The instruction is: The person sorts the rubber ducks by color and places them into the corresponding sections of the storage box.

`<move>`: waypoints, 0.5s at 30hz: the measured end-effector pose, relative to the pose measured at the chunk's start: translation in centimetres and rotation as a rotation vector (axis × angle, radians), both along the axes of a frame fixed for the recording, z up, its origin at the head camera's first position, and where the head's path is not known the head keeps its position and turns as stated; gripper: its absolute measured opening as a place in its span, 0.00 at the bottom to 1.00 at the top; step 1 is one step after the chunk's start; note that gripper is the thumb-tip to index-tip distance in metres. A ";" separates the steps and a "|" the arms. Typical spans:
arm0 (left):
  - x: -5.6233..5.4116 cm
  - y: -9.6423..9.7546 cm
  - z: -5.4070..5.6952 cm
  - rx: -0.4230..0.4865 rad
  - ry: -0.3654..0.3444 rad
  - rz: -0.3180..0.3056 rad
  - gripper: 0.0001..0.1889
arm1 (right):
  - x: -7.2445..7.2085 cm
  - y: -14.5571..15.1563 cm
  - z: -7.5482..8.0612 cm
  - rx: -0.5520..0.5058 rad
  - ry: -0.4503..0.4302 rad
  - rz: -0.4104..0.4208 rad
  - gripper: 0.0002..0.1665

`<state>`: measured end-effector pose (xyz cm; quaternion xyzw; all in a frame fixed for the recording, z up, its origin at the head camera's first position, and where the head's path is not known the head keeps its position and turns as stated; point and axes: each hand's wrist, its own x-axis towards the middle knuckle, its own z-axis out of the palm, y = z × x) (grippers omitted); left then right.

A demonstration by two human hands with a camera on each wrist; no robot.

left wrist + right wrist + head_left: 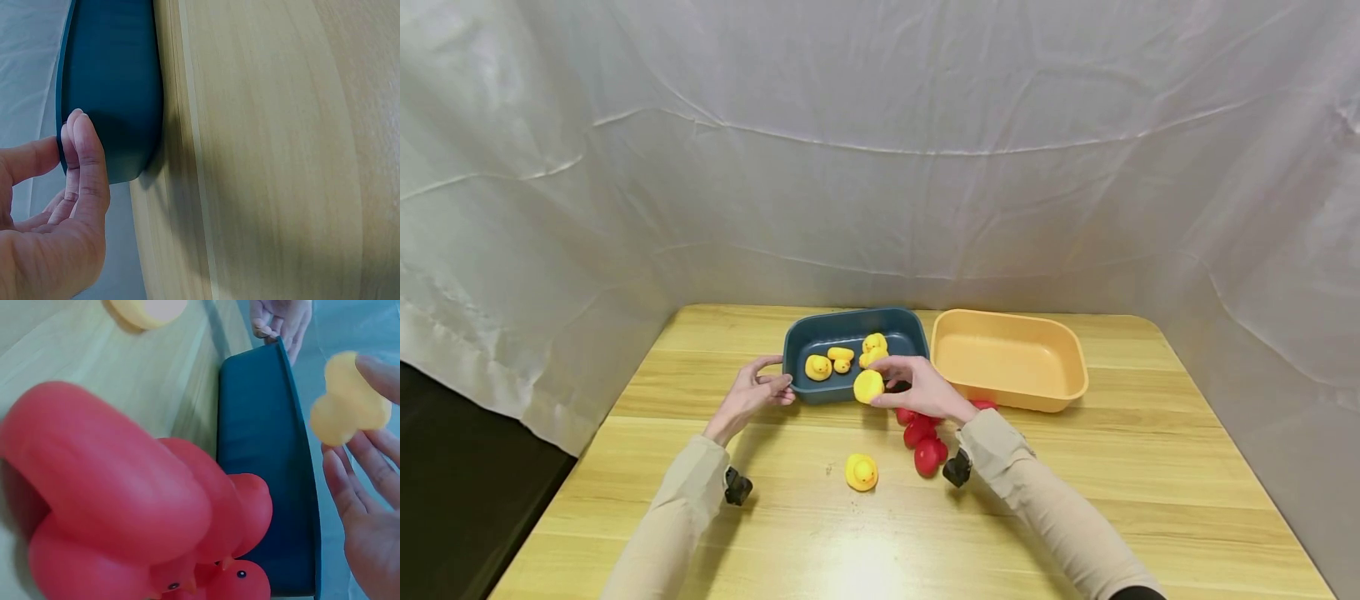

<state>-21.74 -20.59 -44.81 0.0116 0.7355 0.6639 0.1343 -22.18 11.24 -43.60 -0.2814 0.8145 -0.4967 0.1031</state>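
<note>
My right hand (925, 390) holds a yellow rubber duck (868, 387) between thumb and fingers, over the near right part of a dark blue bin (853, 314). In the right wrist view the held duck (350, 403) appears just outside the fingertips, above the bin's rim. Several yellow ducks lie inside the bin, one of them upright at the left (817, 367). My left hand (756, 390) pinches the bin's left rim; the left wrist view shows the thumb on one side and the fingers (89, 162) on the other.
Red rubber ducks (927, 456) cluster beneath my right wrist, in front of the bins. One yellow duck (861, 472) sits on the wooden table (790, 508) between my forearms. A yellow-orange bin (1000, 367) stands right of the blue one. Grey cloth (880, 208) hangs behind.
</note>
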 end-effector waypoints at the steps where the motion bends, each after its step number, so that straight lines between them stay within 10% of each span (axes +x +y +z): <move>1: 0.0 0.0 0.0 0.000 0.000 0.001 0.31 | 0.0 0.0 0.0 -0.019 -0.007 -0.025 0.29; 15: 0.0 0.0 0.0 0.011 0.001 -0.002 0.31 | -0.8 0.3 0.0 -0.165 -0.046 -0.341 0.32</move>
